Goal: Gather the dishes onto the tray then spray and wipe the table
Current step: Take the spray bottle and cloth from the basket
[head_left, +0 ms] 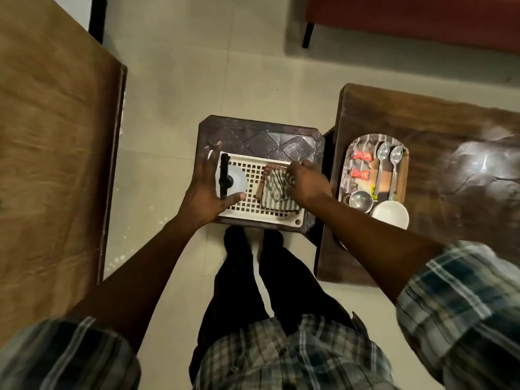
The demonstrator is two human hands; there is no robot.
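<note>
A white perforated basket (254, 212) rests on a dark plastic stool (281, 139). In it stands a white spray bottle (237, 180) with a black trigger head, and my left hand (204, 190) curls around it, fingers apart, touching its sides. Beside the bottle lies a striped folded cloth (274, 190); my right hand (305, 180) pinches its upper edge. On the dark wooden table (450, 130) to the right sits an oval tray (349, 153) carrying two spoons (389, 167), a steel cup (361, 201), a white bowl (389, 215) and two red wrappers (362, 156).
A large brown table (50, 150) fills the left side. A red bench with a black leg (308, 35) stands at the far top right. Pale tiled floor (211, 80) lies between the furniture, and my legs stand just before the stool.
</note>
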